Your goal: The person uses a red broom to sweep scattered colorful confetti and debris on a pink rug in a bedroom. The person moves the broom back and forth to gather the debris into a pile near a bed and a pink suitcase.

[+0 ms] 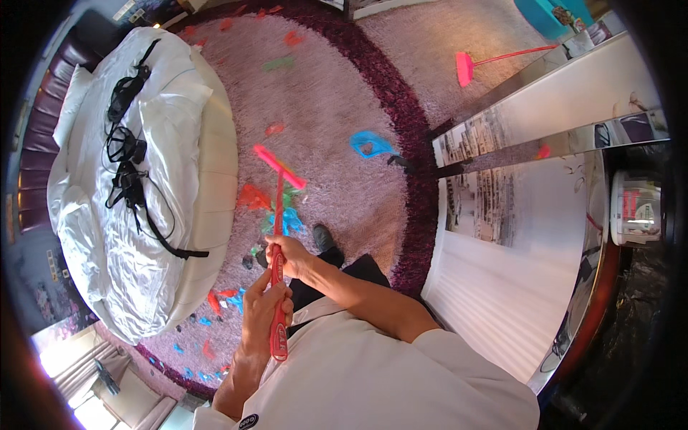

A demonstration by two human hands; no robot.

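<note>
Both my hands are closed around the red handle of a broom with a bright pink head. My right hand grips the shaft higher up, closer to the head. My left hand wraps the thicker grip near its lower end, in front of my shirt. The broom head reaches out over the carpet. Close by the head lie a crumpled red piece and a blue piece, with some green beside them. A larger blue piece rests farther right.
A round bed with white bedding stands at left, black straps on it. More coloured scraps dot the far carpet, others the near left. White panels line the right; above them, a pink broom head shows, possibly mirrored.
</note>
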